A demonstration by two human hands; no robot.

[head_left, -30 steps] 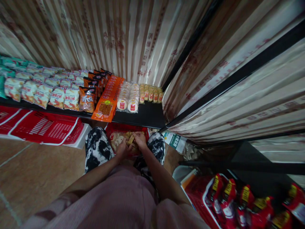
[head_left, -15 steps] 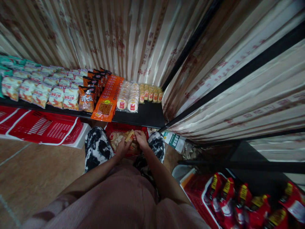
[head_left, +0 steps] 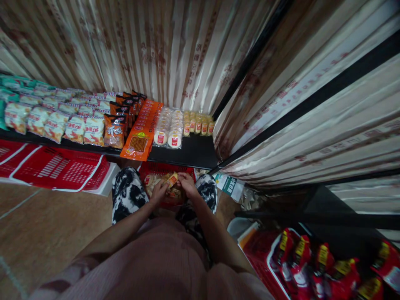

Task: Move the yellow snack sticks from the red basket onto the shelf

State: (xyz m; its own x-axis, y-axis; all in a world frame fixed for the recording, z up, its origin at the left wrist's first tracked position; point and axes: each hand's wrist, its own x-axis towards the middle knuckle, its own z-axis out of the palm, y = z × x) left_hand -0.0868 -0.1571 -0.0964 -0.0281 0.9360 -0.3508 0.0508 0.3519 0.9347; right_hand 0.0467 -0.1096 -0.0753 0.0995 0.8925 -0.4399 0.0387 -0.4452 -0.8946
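Both my hands are down between my knees over a red basket (head_left: 162,168) of small wrapped snacks. A yellow snack packet (head_left: 172,180) with a red label is pinched between my left hand (head_left: 158,191) and my right hand (head_left: 187,183), lifted a little above the basket's contents. My left fingers close on its lower end, my right fingers on its upper side. Just beyond the basket runs a black shelf (head_left: 193,153) with rows of snack packs.
On the shelf lie white round cakes (head_left: 170,127), yellow packets (head_left: 198,123), long orange packs (head_left: 142,127) and many bags further left. Red baskets (head_left: 59,166) lie on the floor at left. A red tray of red bags (head_left: 315,266) sits at lower right. Curtains hang behind and to the right.
The yellow packet has come up out of the basket, held between both hands. My hands rose slightly with it; the view barely shifted.
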